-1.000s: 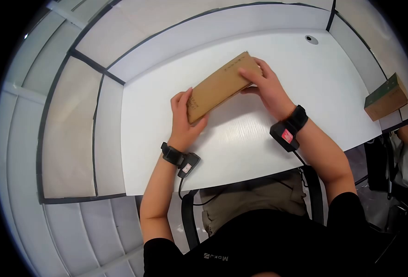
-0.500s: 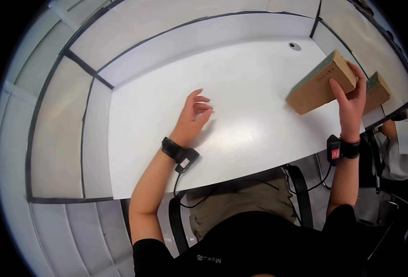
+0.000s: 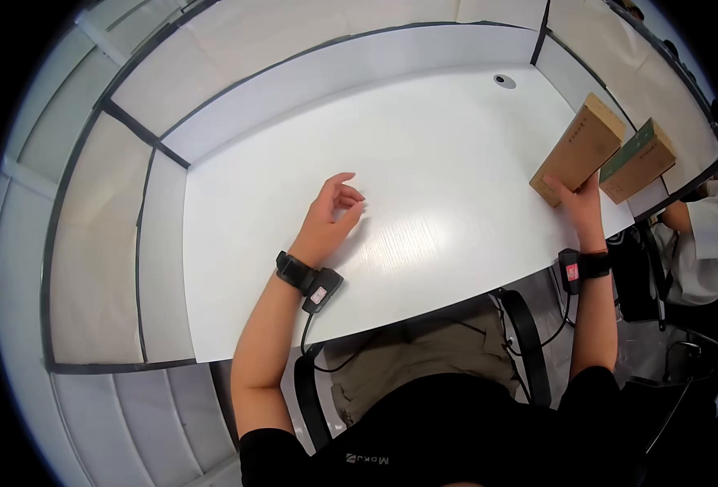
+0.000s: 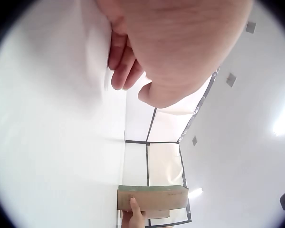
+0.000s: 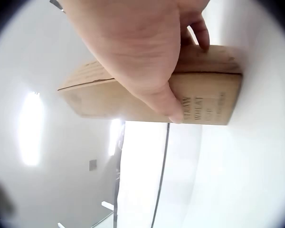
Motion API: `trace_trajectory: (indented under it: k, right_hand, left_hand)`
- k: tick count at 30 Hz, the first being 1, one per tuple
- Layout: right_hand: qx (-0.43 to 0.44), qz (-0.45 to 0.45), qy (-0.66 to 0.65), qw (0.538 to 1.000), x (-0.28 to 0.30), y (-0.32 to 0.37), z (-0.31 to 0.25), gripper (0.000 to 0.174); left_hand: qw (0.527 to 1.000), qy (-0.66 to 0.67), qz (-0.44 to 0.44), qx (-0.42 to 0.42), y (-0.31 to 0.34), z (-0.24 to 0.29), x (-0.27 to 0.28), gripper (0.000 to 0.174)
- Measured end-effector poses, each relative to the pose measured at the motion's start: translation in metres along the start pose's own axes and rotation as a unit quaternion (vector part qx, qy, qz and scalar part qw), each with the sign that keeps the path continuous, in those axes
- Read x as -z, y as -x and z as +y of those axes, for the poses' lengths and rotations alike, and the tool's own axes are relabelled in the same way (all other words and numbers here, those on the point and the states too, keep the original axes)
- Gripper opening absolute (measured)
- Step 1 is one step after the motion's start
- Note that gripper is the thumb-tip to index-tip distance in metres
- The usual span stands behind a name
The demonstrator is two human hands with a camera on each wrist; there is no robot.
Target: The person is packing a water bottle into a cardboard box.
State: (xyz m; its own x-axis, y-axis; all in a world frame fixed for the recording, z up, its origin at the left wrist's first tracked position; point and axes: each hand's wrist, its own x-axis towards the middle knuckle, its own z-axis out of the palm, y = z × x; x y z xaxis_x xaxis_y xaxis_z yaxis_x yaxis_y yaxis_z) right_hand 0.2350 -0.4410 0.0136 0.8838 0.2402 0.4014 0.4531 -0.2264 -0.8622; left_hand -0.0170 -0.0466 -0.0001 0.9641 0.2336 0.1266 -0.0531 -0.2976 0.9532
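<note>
On the right side of the desk, the right hand [image 3: 580, 213] grips a brown cardboard box [image 3: 580, 150] low down, thumb on one face. The box stands tilted in the head view. In the right wrist view, the thumb of the right hand [image 5: 137, 52] presses on the box [image 5: 204, 97] beside printed lettering, with fingers on another face. The left hand [image 3: 332, 217] holds nothing, its fingers loosely bent over the desk's left-middle part. The left wrist view has the left hand [image 4: 166, 47] large at the top and the box [image 4: 154, 197] far off below.
A second box [image 3: 639, 162], brown with a green side, stands just right of the held one, by the right partition [image 3: 574, 73]. A round grommet [image 3: 504, 81] is at the back of the white desk [image 3: 424, 146]. Another person's light clothing [image 3: 704, 252] shows at the far right.
The box went from both hands to the right hand alone and moved to the right side, then turned more upright. The left hand let go and stayed near its place.
</note>
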Motion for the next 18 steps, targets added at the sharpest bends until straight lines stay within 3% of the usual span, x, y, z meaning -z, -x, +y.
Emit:
trace_trajectory:
  k: [3, 8, 13, 18]
  right_hand:
    - [-0.053, 0.005, 0.006, 0.999, 0.003, 0.018, -0.006, 0.071]
    - [-0.058, 0.068, 0.076, 0.993, 0.049, 0.022, 0.020, 0.073]
    - [-0.028, 0.127, 0.134, 0.982, 0.096, 0.026, 0.048, 0.073]
    - [-0.011, 0.149, 0.195, 0.969, 0.108, 0.024, 0.062, 0.075]
  left_hand:
    - [1.000, -0.016, -0.007, -0.002, 0.000, -0.002, 0.000, 0.045]
    - [0.999, -0.052, 0.004, -0.010, 0.003, 0.001, 0.001, 0.037]
    - [0.998, -0.064, 0.004, -0.017, 0.003, 0.002, -0.001, 0.033]
    - [0.996, -0.091, -0.007, -0.016, 0.004, 0.007, 0.001, 0.031]
